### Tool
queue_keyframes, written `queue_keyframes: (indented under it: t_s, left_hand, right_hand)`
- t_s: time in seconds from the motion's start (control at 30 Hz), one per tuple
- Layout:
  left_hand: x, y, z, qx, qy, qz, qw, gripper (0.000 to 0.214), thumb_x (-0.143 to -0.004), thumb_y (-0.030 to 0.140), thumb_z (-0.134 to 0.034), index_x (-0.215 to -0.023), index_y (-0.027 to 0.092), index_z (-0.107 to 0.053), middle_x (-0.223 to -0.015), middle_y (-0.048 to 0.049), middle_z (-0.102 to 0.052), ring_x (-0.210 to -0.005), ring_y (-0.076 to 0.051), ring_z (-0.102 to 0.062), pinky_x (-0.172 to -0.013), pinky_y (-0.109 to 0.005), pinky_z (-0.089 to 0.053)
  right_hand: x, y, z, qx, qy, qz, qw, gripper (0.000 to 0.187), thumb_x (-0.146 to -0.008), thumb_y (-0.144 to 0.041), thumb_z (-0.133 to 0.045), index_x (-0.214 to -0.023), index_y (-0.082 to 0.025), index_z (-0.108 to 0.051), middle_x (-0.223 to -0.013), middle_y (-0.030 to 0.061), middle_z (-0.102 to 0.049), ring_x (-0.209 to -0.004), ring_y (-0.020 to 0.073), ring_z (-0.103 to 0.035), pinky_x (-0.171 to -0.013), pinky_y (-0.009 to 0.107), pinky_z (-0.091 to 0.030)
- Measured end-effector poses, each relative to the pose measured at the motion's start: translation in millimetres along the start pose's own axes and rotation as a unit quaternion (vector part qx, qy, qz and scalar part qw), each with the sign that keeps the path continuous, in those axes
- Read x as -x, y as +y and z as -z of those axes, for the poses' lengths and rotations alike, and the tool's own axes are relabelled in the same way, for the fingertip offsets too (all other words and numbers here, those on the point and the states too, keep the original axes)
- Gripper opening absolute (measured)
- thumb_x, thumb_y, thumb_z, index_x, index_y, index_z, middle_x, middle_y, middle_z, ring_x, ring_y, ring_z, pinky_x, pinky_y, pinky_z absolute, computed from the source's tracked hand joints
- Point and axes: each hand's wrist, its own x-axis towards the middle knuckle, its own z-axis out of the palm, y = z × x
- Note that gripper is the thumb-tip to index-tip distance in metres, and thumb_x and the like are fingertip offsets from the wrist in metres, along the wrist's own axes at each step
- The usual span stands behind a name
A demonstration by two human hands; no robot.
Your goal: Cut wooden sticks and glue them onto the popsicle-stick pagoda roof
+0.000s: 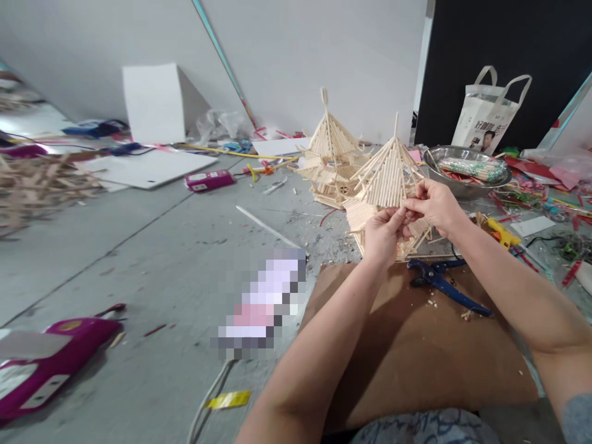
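Note:
In the head view, a small pagoda model of pale wooden sticks (386, 179) stands in front of me, its pointed roof topped by an upright stick. My left hand (386, 233) is closed in a pinch just below the roof's lower edge. Right beside it, my right hand (433, 206) pinches at the roof's right corner, fingertips nearly touching the left ones. Whatever lies between the fingers is too small or hidden to make out. Behind and to the left is a second stick pagoda (326, 148). Blue-handled cutters (448, 287) lie below my hands on a brown board (411, 351).
A yellow glue gun (503, 233) lies right of my right forearm. Behind it are a metal bowl (432, 169) with wrapped sticks and a white bag (483, 117). Magenta power strips (210, 180) and a blurred-out device with a cable (263, 302) are on the floor to the left.

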Motion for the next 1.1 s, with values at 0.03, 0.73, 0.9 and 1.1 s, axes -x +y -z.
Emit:
queue_keyframes:
  t_s: [0.03, 0.73, 0.9, 1.1]
  left_hand:
    - [-0.1, -0.2, 0.1, 0.003, -0.003, 0.0, 1.0, 0.03, -0.057, 0.037, -0.073, -0.061, 0.012, -0.055, -0.052, 0.0049, -0.054, -0.036, -0.002, -0.046, -0.037, -0.016, -0.035]
    - [1.7, 0.0, -1.7, -0.03, 0.01, 0.001, 1.0, 0.033, -0.054, 0.037, -0.074, -0.065, 0.012, -0.056, -0.054, 0.0034, -0.057, -0.037, -0.003, -0.047, -0.037, -0.017, -0.034]
    - [1.3, -0.3, -0.6, -0.011, 0.002, 0.014, 1.0, 0.03, -0.057, 0.036, -0.072, -0.067, 0.012, -0.058, -0.057, 0.0032, -0.057, -0.037, -0.002, -0.047, -0.038, -0.016, -0.035]
    - [1.0, -0.4, -0.8, 0.001, 0.003, 0.021, 1.0, 0.028, -0.058, 0.034, -0.072, -0.064, 0.012, -0.057, -0.055, 0.0039, -0.056, -0.037, -0.002, -0.046, -0.037, -0.016, -0.034]
  right_hand:
    - [0.0, 0.0, -1.0, 0.003, 0.006, 0.002, 1.0, 0.031, -0.062, -0.005, -0.058, -0.06, -0.021, -0.032, -0.045, -0.0106, -0.046, -0.037, 0.0064, -0.05, -0.04, 0.02, -0.044]
    - [0.8, 4.4, 2.9, -0.007, -0.007, 0.009, 1.0, 0.034, -0.062, -0.01, -0.062, -0.06, -0.021, -0.03, -0.046, -0.0106, -0.043, -0.038, 0.0042, -0.045, -0.037, 0.018, -0.038]
    - [0.5, 4.0, 2.8, -0.005, -0.007, 0.008, 1.0, 0.032, -0.063, -0.008, -0.06, -0.06, -0.021, -0.031, -0.046, -0.0103, -0.044, -0.039, 0.0055, -0.048, -0.039, 0.018, -0.04]
    - [-0.2, 4.8, 0.1, 0.03, 0.004, 0.033, 0.999, 0.032, -0.065, -0.006, -0.056, -0.06, -0.022, -0.029, -0.046, -0.0097, -0.043, -0.037, 0.006, -0.047, -0.037, 0.019, -0.038]
